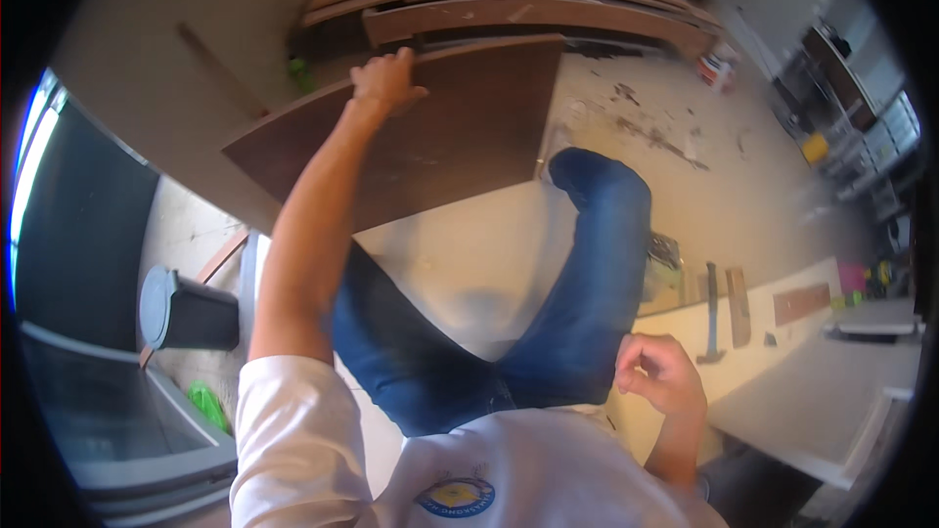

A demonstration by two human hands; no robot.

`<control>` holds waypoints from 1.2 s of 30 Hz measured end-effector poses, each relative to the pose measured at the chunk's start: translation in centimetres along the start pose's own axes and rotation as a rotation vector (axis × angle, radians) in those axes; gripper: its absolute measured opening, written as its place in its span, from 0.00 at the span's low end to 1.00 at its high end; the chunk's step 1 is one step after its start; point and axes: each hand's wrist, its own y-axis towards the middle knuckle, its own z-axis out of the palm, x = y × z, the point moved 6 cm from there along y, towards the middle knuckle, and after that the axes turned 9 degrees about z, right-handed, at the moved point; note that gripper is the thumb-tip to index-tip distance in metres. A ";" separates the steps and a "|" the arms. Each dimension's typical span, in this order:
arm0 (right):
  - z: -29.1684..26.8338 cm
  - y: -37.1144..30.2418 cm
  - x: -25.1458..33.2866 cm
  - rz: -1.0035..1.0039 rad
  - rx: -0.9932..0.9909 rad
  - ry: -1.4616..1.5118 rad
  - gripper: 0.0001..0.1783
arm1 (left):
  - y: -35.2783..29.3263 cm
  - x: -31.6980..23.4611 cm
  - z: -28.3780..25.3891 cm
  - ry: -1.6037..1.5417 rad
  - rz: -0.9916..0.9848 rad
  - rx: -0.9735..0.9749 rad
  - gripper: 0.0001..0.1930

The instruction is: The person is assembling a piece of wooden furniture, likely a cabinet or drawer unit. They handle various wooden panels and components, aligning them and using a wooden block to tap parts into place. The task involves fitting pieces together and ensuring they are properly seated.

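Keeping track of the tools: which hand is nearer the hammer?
Right. In the picture, the right hand is just left of the hammer, near its head; the left hand is farther off, on the upper edge of the brown panel.

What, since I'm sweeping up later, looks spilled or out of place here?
Dark debris lies scattered on the pale floor, right of the brown board the left hand holds. Its uneven patches stand out there.
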 end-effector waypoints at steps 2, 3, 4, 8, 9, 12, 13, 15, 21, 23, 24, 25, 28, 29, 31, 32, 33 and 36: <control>0.2 1.1 -0.8 -0.027 0.003 -0.091 0.10 | 0.6 -0.8 -0.7 0.037 -0.005 -0.018 0.34; 0.4 2.6 -0.6 -0.033 0.004 -0.115 0.10 | 0.5 -0.9 -1.0 0.032 0.008 -0.058 0.35; 0.4 3.4 -0.5 -0.018 -0.016 -0.148 0.10 | 0.2 -1.4 -0.6 0.012 0.017 -0.040 0.34; 2.5 7.2 1.9 -0.063 0.030 -0.288 0.08 | -1.2 -0.6 -0.5 0.001 0.007 -0.068 0.34; 3.0 7.8 2.4 -0.085 0.048 -0.321 0.07 | -1.3 -0.8 -0.4 0.000 0.011 -0.070 0.34; 5.2 8.6 1.8 -0.117 0.210 -0.440 0.08 | -1.1 -0.8 -0.5 0.019 0.000 -0.055 0.35; 5.9 8.7 1.8 -0.120 0.267 -0.465 0.09 | -0.8 -0.5 -0.4 0.029 -0.011 -0.048 0.36; 6.7 8.8 1.0 -0.035 0.386 -0.548 0.10 | 0.0 0.2 0.0 0.045 -0.027 -0.014 0.38; 5.7 10.7 -0.1 0.028 0.332 -0.775 0.12 | 1.9 0.8 0.1 0.016 0.022 -0.008 0.41; 5.3 10.8 -0.6 0.084 0.342 -0.683 0.12 | 2.1 0.9 -0.2 0.019 0.052 0.008 0.40; 5.2 10.8 -1.0 0.111 0.347 -0.637 0.12 | 2.3 1.0 -0.1 0.019 0.070 0.001 0.39; 5.4 10.9 -1.4 0.119 0.368 -0.644 0.12 | 2.3 1.4 0.0 0.026 0.085 -0.005 0.39; 5.8 11.2 -2.3 0.111 0.415 -0.652 0.13 | 2.4 2.2 0.4 0.014 0.107 -0.058 0.34; 6.2 11.4 -2.3 0.088 0.420 -0.646 0.12 | 2.5 2.4 0.5 -0.002 0.106 -0.065 0.33; 6.4 11.7 -2.3 0.053 0.424 -0.650 0.12 | 2.4 2.4 0.5 -0.044 0.130 -0.050 0.31; 6.4 11.9 -2.3 0.041 0.421 -0.661 0.12 | 2.0 2.3 0.5 -0.066 0.139 -0.041 0.30; 6.4 12.0 -2.3 0.028 0.420 -0.671 0.12 | 1.3 1.9 0.5 -0.056 0.148 -0.078 0.29; 6.5 12.1 -2.9 0.016 0.424 -0.689 0.12 | -1.0 0.5 -0.1 -0.016 0.155 -0.153 0.27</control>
